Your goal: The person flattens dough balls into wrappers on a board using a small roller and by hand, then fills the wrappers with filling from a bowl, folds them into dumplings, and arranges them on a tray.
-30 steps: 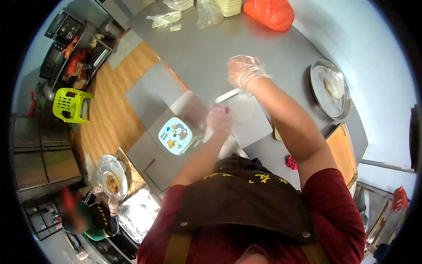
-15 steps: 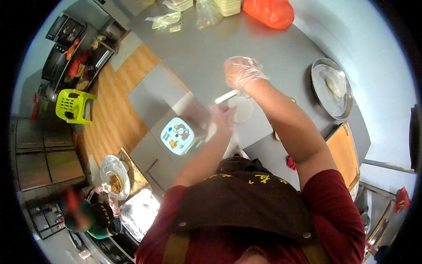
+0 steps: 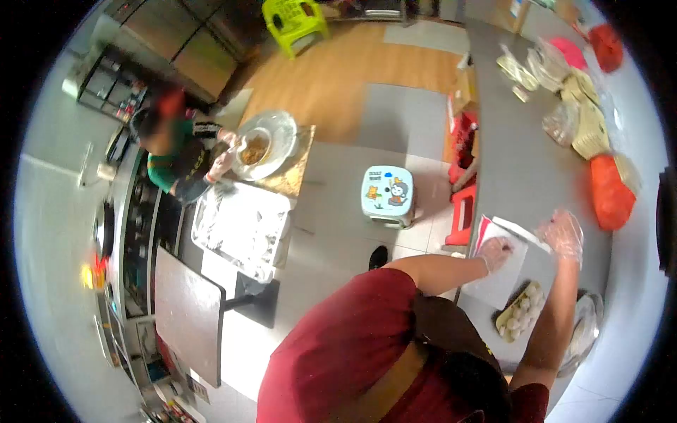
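My left hand (image 3: pixel 495 254), in a clear plastic glove, rests on a white board (image 3: pixel 485 287) with its fingers curled in. What they hold, if anything, is too small to make out. A white rod (image 3: pixel 520 231) lies along the board's far edge, slanting between my hands. By the rod's right end is my right hand (image 3: pixel 563 235), also gloved, with bent fingers; their contents are hidden. Just nearer me, between my forearms, a cream tray (image 3: pixel 499 328) holds several pale round pieces (image 3: pixel 522 314). A red strip (image 3: pixel 483 229) shows at the board's left corner.
Along the table's (image 3: pixel 504 151) far side lie an orange-red bag (image 3: pixel 611 192), stacked cream trays (image 3: pixel 591 127) and plastic bags. Beside the table stand a red stool (image 3: pixel 460 215) and a pale blue cartoon stool (image 3: pixel 388 192). At left, another person works over a bowl (image 3: pixel 264 149).
The view has swung left, bringing more of the other person and floor into sight. The round white sheet by my left hand no longer shows. The tray of round pieces is now visible.
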Tool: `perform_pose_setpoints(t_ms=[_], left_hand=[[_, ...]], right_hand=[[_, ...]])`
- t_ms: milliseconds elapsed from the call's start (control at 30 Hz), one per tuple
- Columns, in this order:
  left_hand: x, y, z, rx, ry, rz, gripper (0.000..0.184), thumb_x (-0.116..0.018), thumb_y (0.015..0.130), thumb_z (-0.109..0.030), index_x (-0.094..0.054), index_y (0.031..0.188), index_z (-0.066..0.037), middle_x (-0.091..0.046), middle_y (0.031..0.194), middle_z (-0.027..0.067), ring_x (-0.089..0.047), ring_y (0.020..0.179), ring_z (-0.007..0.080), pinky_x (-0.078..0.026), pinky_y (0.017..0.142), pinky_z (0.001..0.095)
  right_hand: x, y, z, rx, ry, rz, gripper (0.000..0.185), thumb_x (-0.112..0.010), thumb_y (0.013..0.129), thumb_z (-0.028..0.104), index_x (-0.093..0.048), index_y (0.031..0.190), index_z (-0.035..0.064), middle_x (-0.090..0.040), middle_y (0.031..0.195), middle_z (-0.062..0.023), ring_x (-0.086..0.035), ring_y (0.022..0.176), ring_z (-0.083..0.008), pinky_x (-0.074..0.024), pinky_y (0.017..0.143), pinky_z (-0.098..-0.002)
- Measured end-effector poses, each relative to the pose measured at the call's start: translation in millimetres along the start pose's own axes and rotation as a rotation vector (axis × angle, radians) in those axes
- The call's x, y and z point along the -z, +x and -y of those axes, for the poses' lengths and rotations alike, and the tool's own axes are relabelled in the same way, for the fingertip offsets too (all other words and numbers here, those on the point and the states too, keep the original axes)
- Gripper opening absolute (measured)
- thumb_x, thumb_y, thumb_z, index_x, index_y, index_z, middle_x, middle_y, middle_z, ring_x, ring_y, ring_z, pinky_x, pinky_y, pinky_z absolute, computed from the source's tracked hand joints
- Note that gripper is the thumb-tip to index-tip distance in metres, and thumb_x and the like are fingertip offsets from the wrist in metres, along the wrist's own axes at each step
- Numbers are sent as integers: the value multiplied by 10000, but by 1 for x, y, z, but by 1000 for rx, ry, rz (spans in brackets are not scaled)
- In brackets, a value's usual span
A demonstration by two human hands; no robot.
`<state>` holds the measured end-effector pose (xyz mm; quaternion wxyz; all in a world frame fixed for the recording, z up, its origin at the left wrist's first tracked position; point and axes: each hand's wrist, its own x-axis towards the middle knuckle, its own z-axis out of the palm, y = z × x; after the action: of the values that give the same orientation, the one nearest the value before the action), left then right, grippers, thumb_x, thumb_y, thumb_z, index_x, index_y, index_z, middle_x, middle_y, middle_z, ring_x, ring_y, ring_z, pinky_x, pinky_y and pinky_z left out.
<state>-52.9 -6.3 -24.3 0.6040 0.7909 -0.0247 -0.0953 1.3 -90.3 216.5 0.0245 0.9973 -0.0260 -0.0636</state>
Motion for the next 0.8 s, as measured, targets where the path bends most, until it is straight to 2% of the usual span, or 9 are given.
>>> perform_pose_setpoints(t_ms=[67, 200, 300, 367, 500, 567, 667, 733, 800], left_hand=[[-1, -5, 4, -42, -433, 67, 159, -627, 761, -189, -661, 874, -82, -653, 803, 115, -630, 755, 220, -497, 690, 340], [75, -38, -31, 136, -308, 151, 198, -666, 759, -165, -666, 914, -42, -658, 871, 61, -594, 792, 105, -501, 707, 262], [138, -65, -20, 172, -336, 91, 179, -672, 761, -214, -690, 888, -89, -656, 818, 55, -603, 778, 118, -500, 706, 288], [183, -82, -9, 354, -303, 48, 232, -685, 768, -267, -694, 928, -100, -664, 855, 52, -607, 784, 110, -504, 696, 272], [269, -127, 43, 427, -458, -168, 233, -654, 817, -273, -684, 982, -112, -654, 842, 33, -578, 718, 98, -485, 643, 249], [308, -135, 48, 650, -284, -293, 234, -659, 824, -256, -672, 1000, -103, -647, 818, 20, -565, 701, 99, -478, 631, 262], [357, -142, 83, 579, -478, -462, 249, -668, 825, -233, -655, 971, -32, -647, 815, 42, -582, 709, 116, -489, 607, 278], [385, -134, 163, 298, -262, -502, 241, -672, 824, -215, -648, 946, -8, -646, 819, 67, -610, 724, 134, -509, 635, 284], [435, -127, 164, 234, -216, -579, 234, -673, 824, -207, -647, 941, -6, -645, 815, 68, -616, 724, 139, -514, 642, 287]], right_hand=[[6, -2, 6, -26, -2, -13, 334, -639, 708, 309, -639, 823, -5, -618, 868, -243, -596, 848, -393, -482, 729, -449], [-16, -19, -4, -66, 22, 40, 297, -593, 762, 273, -651, 866, 2, -611, 886, -243, -590, 865, -397, -461, 761, -458], [-35, -70, 1, -68, 40, 190, 305, -529, 838, 271, -631, 988, 27, -593, 995, -226, -558, 957, -390, -427, 849, -446], [-91, -108, -16, 120, 181, 212, 385, -502, 875, 279, -505, 1214, 95, -553, 1089, -256, -544, 1012, -403, -428, 886, -427], [-230, -176, -4, -9, 276, -96, 598, -530, 874, 266, -295, 1358, 5, -430, 1265, -290, -452, 1146, -401, -375, 936, -439], [-234, -171, 8, -136, 229, -100, 696, -532, 877, 288, -191, 1393, -31, -403, 1301, -276, -411, 1179, -402, -358, 946, -444], [-158, -157, 46, -169, -16, -186, 652, -551, 865, 298, -271, 1383, 20, -440, 1273, -232, -426, 1152, -386, -353, 944, -457], [-150, -135, 54, -135, 13, -175, 641, -553, 861, 307, -292, 1378, 32, -448, 1269, -221, -426, 1153, -385, -350, 944, -461], [-144, -112, 77, -89, -8, -115, 572, -551, 850, 281, -372, 1333, 35, -450, 1271, -210, -425, 1151, -390, -337, 949, -474]])
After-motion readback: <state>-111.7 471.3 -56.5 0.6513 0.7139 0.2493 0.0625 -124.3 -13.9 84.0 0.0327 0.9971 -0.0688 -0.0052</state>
